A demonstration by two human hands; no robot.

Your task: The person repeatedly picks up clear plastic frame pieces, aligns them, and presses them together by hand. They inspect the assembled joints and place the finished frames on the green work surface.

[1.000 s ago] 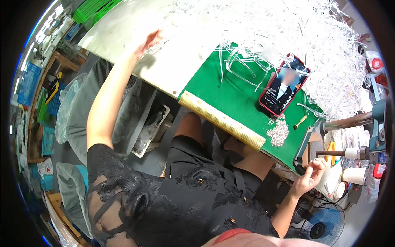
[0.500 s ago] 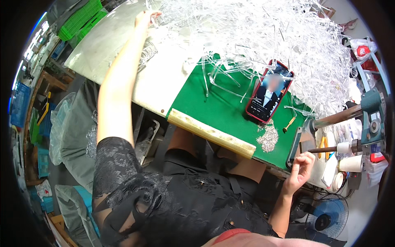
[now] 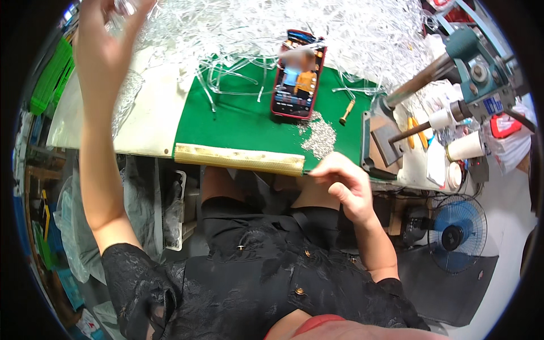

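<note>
My left hand (image 3: 107,42) reaches to the far left edge of the view, blurred and partly cut off. Clear plastic shows between its thumb and fingers; whether it is gripped I cannot tell. The large heap of clear plastic eyeglass frames (image 3: 226,25) lies beside it. My right hand (image 3: 348,184) is over the front table edge, its fingers bent leftward and the thumb apart, with nothing plainly held. Its fingertips are by the right end of a gold perforated roll (image 3: 238,160) and just below a pile of tiny metallic pieces (image 3: 321,139). Loose clear frames (image 3: 232,79) rest on the green mat (image 3: 226,122).
A phone in a red case (image 3: 298,76) stands on the mat, its screen lit. A small brass-coloured tool (image 3: 347,112) lies right of it. The bench press (image 3: 447,73) rises at the right, near orange-handled pliers (image 3: 418,133) and a white cup (image 3: 466,147). A fan (image 3: 456,233) is below.
The view has swung, so the table appears shifted left. My right hand has moved from beside the press base to the metallic pile and roll end. The phone picture has changed.
</note>
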